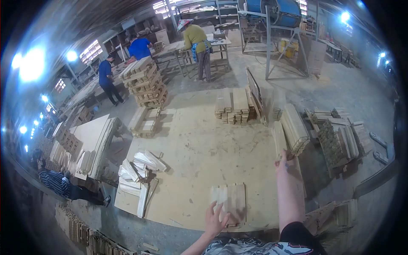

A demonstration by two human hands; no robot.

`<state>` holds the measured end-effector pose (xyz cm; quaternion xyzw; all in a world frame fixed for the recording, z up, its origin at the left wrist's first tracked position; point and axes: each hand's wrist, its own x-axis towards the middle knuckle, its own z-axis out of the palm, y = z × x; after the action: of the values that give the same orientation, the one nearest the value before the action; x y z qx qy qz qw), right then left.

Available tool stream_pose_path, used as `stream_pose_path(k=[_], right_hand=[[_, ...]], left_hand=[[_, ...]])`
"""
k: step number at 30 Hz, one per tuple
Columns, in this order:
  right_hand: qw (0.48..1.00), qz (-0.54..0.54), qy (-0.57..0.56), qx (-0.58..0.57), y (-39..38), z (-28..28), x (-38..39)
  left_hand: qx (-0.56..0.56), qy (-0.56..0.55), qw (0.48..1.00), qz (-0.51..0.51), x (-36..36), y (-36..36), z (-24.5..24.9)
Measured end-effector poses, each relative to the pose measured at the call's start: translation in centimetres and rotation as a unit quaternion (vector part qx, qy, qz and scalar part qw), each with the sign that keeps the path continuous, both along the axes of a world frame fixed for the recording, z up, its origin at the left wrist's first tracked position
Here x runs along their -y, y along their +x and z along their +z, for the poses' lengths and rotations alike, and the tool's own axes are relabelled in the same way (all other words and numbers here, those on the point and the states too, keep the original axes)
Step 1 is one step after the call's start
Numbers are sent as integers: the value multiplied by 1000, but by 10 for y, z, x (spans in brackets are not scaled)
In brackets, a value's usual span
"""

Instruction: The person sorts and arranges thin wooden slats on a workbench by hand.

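Several pale wooden slats (236,199) lie side by side, flush together, near the table's front edge. My left hand (216,219) is over their left part, fingers spread, holding nothing; whether the fingertips touch the wood is hard to tell. On the right, my arm is stretched forward and my right hand (284,160) has its fingers closed at the near end of a wooden slat (279,138). That slat is beside a tall stack of slats (295,129) at the table's right edge.
Loose offcuts (138,172) are heaped on the table's left. Slat piles (233,106) and a tall stack (144,83) stand toward the back. More bundles (340,142) are off to the right. Other people (197,44) work at benches behind; one person (57,182) is at the left.
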<state>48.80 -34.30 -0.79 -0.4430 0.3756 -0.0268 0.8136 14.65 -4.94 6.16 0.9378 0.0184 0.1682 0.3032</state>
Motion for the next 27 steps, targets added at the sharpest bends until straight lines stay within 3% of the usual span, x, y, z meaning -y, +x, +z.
stream_pose_path(k=[4,5,7,9,10,11,12,14,15,18,19,22,23,26,27], right_hand=[[998,10,65,-8,-79,-22,-27],[998,16,60,-11,-115,-12,-38],[992,41,108,-42,-185,-18,-53],[984,163,-64,-37,-256,-34,-65],[983,177,-9,39,-288,19,-77],[953,295,-60,-21,-305,13,-70],[948,278,-151,31,-325,-1,-71],[902,245,-325,141,-364,-27,-75],[898,347,-233,138,-364,4,-59],[924,357,5,136,-348,9,-20],[921,387,44,18,-331,40,-12],[896,321,306,20,-311,38,-14],[908,299,291,26,-305,30,-19],[917,323,234,-17,-289,38,-32],[923,320,212,-20,-287,39,-38]], left_hand=[[11,-82,995,-56,18,41,-5],[-68,-180,979,-66,27,52,-2],[-227,-363,900,-75,45,75,0],[-277,-471,836,-51,69,92,-46],[-338,-437,833,-23,82,95,-28],[-397,-400,826,4,95,103,5],[-452,-360,816,31,105,101,21],[-407,-353,842,16,107,85,-8],[-378,-348,858,9,103,82,-22],[-400,-505,764,-25,85,69,-40],[-378,-525,762,-33,88,62,-30],[-396,-451,798,-45,99,46,16],[-372,-452,810,-44,104,41,24],[-222,-154,962,-29,101,30,32],[-186,-171,967,-16,95,29,32]])
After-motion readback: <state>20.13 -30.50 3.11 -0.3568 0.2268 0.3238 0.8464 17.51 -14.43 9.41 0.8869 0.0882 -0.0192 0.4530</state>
